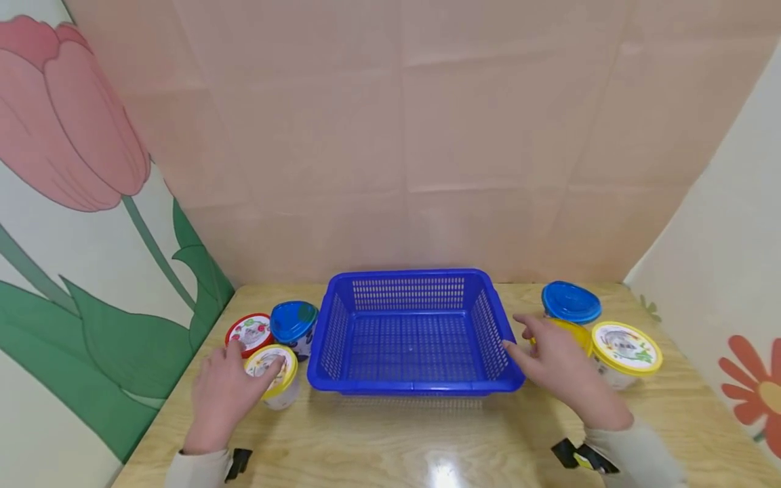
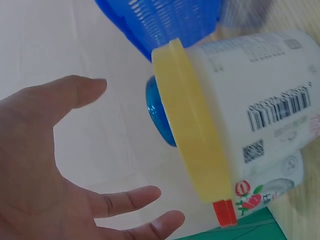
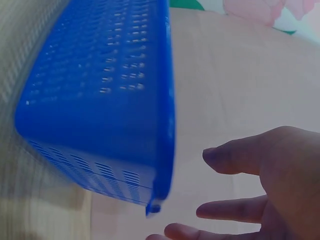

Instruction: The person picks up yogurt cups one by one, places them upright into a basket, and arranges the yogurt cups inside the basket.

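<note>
At the left, my left hand (image 1: 221,393) hovers with spread fingers over a white tub with a yellow lid (image 1: 284,398). The left wrist view shows a gap between those fingers and the yellow-lidded tub (image 2: 250,100). Right behind it stand a red-lidded tub (image 1: 253,332) and a blue-lidded tub (image 1: 294,321). My right hand (image 1: 558,359) is held open beside the right rim of a blue plastic basket (image 1: 415,388), thumb close to the rim. It partly hides a tub with a plain yellow lid (image 1: 575,331). In the right wrist view, nothing lies between its fingers.
Beyond the right hand stand a tub with a printed yellow lid (image 1: 627,347) and one with a blue lid (image 1: 571,302). The basket is at the centre of a wooden table (image 1: 378,447). A pinkish backdrop (image 1: 403,149) rises behind, with painted side walls left and right.
</note>
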